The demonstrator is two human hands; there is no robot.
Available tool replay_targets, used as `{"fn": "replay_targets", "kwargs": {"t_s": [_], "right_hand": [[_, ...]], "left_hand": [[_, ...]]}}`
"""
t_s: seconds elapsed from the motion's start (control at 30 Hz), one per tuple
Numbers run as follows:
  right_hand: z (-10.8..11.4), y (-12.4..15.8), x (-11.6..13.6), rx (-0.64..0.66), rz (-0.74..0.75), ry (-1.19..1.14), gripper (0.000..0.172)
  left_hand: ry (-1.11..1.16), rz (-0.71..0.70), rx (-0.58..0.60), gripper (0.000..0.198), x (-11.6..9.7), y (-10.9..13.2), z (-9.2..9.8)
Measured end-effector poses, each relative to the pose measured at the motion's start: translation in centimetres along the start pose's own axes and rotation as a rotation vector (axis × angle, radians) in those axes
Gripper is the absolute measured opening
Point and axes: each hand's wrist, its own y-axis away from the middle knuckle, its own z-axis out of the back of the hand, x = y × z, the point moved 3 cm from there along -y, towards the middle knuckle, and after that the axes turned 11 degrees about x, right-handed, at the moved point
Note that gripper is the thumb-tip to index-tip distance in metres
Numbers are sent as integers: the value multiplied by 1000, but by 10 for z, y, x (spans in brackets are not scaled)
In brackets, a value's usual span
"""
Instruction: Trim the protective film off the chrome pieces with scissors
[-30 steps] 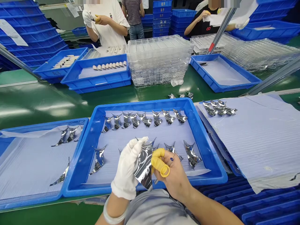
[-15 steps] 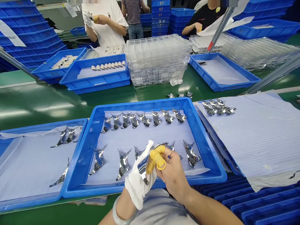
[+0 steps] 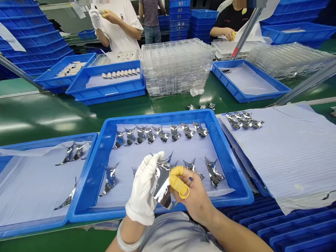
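Observation:
A shiny chrome-like curved part (image 3: 162, 180) with pointed corners is held up between my two hands over the blue tray (image 3: 88, 189). My left hand (image 3: 143, 189), in a white glove, grips its left edge. My right hand (image 3: 193, 189) has yellow finger cots on the thumb and a finger, closed on the part's right edge. Behind my hands, similar chrome parts lie in two rows on the tray's white lining; a back-row part (image 3: 175, 132) and a right front part (image 3: 214, 172) show plainly. My hands partly hide the middle of the front row.
Another tray (image 3: 39, 224) with several chrome parts adjoins on the left. White sheets (image 3: 286, 147) bearing three chrome parts lie on the right. Clear plastic trays (image 3: 178, 70) are stacked behind. Co-workers (image 3: 118, 21) stand across the green table (image 3: 52, 115). Stacked blue trays (image 3: 294, 231) sit low right.
The held chrome part has turned so its broad shiny face shows. My left hand has shifted left and now grips its edge. Across the table, the co-workers' hands have moved.

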Motion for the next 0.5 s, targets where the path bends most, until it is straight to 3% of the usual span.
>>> {"fn": "replay_targets", "kwargs": {"t_s": [0.2, 0.3, 0.5], "right_hand": [[-2, 1, 3, 73, 48, 79, 30], [2, 3, 3, 73, 78, 232, 30], [12, 5, -1, 52, 91, 400, 38]], "left_hand": [[-1, 13, 7, 33, -11, 0, 0], [12, -156, -4, 22, -12, 3, 8], [-108, -483, 162, 16, -16, 11, 14]]}}
